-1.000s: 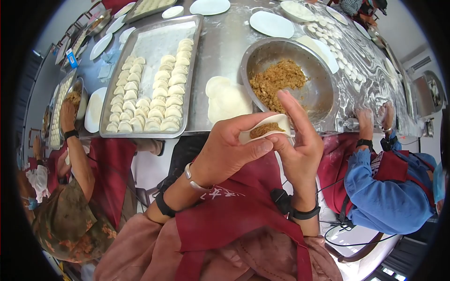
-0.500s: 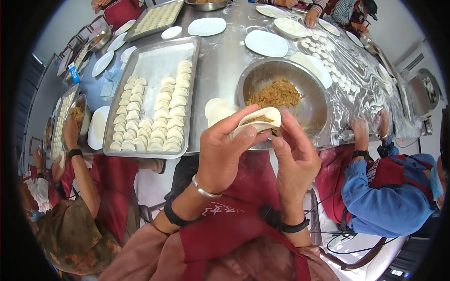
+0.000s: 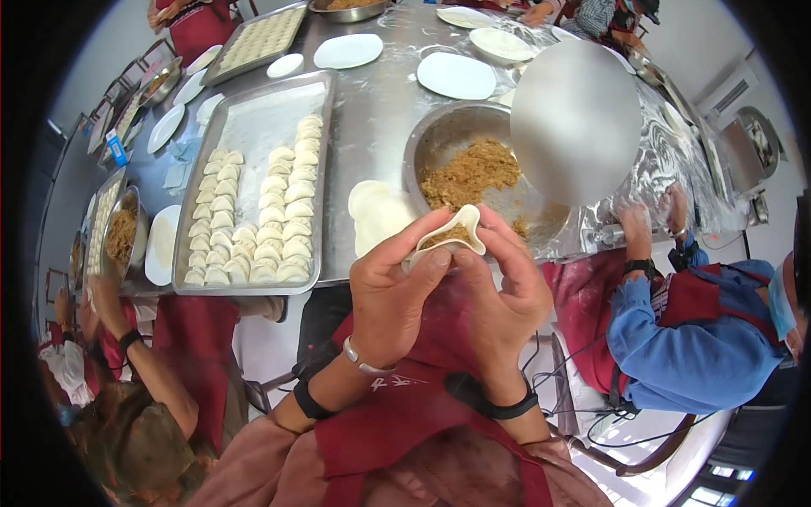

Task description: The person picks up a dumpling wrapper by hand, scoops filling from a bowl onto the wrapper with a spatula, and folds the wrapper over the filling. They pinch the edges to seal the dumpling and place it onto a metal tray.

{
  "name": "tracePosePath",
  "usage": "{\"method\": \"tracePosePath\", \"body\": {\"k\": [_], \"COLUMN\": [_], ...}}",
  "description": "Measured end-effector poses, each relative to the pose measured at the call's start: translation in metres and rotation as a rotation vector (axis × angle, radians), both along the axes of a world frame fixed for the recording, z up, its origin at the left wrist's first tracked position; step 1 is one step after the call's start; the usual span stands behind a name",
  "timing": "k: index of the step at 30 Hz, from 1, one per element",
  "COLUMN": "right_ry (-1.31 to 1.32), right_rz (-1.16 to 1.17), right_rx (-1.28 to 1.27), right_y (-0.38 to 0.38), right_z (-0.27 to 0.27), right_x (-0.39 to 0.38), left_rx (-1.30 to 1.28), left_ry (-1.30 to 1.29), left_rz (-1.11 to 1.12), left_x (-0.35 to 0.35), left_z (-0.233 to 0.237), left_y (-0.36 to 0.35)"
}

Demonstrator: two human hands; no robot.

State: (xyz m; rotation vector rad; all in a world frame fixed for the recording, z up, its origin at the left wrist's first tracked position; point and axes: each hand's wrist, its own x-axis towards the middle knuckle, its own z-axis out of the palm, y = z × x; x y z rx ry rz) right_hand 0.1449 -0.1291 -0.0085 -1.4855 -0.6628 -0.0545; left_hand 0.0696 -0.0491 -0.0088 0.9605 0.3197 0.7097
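Observation:
A round dumpling wrapper point(image 3: 473, 243) with brown filling in its middle is held up between both hands, its edges raised and the top still open. My left hand point(image 3: 393, 291) pinches its left side, thumb in front and fingers behind. My right hand point(image 3: 508, 296) grips its right side with thumb and fingers. Just beyond stands a steel bowl point(image 3: 420, 145) with minced filling point(image 3: 473, 171). White wrappers point(image 3: 378, 221) lie on the table left of the bowl. Farther left, a metal tray point(image 3: 253, 110) holds rows of folded dumplings point(image 3: 296, 203).
White plates point(image 3: 456, 76) and another dumpling tray point(image 3: 262, 42) lie farther back on the steel table point(image 3: 372, 110). A blurred grey oval point(image 3: 576, 122) hides part of the right side. Co-workers sit close by: a blue sleeve point(image 3: 701, 346) right, a bare forearm point(image 3: 156, 372) left.
My right fingers have closed onto the wrapper's right side, and its edges are drawn up more. The view has shifted slightly. The left co-worker's hand has moved down from their filling bowl.

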Motion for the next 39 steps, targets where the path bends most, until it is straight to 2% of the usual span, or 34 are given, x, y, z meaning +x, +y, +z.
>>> {"method": "tracePosePath", "body": {"k": [5, 8, 10, 12, 13, 14, 15, 16, 17, 18, 20, 21, 23, 24, 26, 27, 28, 30, 32, 39], "right_ry": [0.032, 0.112, -0.096, -0.128, -0.174, -0.09, -0.072, -0.163, -0.093, 0.087, 0.24, 0.217, 0.066, 0.142, 0.146, 0.112, 0.096, 0.233, 0.208, 0.275], "right_rz": [-0.008, 0.094, 0.093, 0.107, 0.105, 0.134, 0.149, 0.128, 0.168, 0.257, 0.303, 0.22, 0.038, -0.057, -0.216, -0.107, -0.005, 0.012, 0.13, 0.245], "right_rx": [-0.024, 0.048, 0.02, -0.074, -0.176, -0.176, -0.163, -0.176, -0.084, -0.107, 0.043, 0.089, 0.146, 0.233, 0.278, 0.284, 0.288, 0.268, 0.274, 0.303], "right_y": [-0.004, -0.008, -0.009, -0.011, -0.015, -0.018, -0.023, -0.029, -0.04, -0.063, -0.097, -0.114, -0.146, -0.155, -0.164, -0.161, -0.154, -0.14, -0.123, -0.088], "right_z": [0.004, 0.0, -0.005, -0.008, -0.006, -0.008, -0.008, -0.007, -0.01, 0.017, 0.045, 0.06, 0.066, 0.075, 0.066, 0.061, 0.059, 0.044, 0.037, 0.019], "right_x": [0.003, 0.01, 0.015, 0.015, 0.019, 0.016, 0.015, 0.019, 0.027, 0.035, 0.058, 0.07, 0.111, 0.127, 0.143, 0.136, 0.125, 0.103, 0.101, 0.08], "left_rx": [0.039, 0.079, 0.13, 0.028, 0.337, 0.415, 0.152, 0.067, 0.02, -0.016, -0.015, 0.003, 0.926, 0.932, 0.085, -0.006, -0.002, 0.077, 0.088, 0.075], "left_ry": [0.001, -0.001, 0.002, 0.04, 0.3, 0.36, 0.245, 0.152, 0.102, 0.09, 0.084, 0.059, 0.25, 0.23, 0.087, 0.03, 0.024, 0.041, 0.041, 0.089], "left_rz": [-0.005, -0.046, -0.084, -0.009, 0.057, 0.099, 0.074, 0.01, 0.007, 0.004, -0.028, -0.06, 0.036, 0.049, -0.091, -0.061, -0.055, -0.095, -0.109, -0.085], "left_x": [0.003, 0.001, -0.001, 0.001, -0.005, -0.004, -0.001, 0.002, 0.002, 0.002, 0.002, 0.002, 0.0, 0.0, 0.001, 0.004, 0.005, -0.003, -0.006, -0.014], "left_z": [0.0, -0.003, -0.005, -0.004, -0.003, -0.002, 0.0, 0.01, 0.002, -0.005, -0.002, 0.009, 0.022, 0.026, 0.033, 0.01, 0.018, 0.031, 0.033, 0.037], "left_y": [-0.003, -0.003, -0.003, -0.003, 0.003, 0.003, 0.0, -0.002, 0.001, 0.006, 0.013, 0.015, 0.016, 0.012, 0.006, 0.014, 0.009, -0.002, -0.004, -0.006]}}
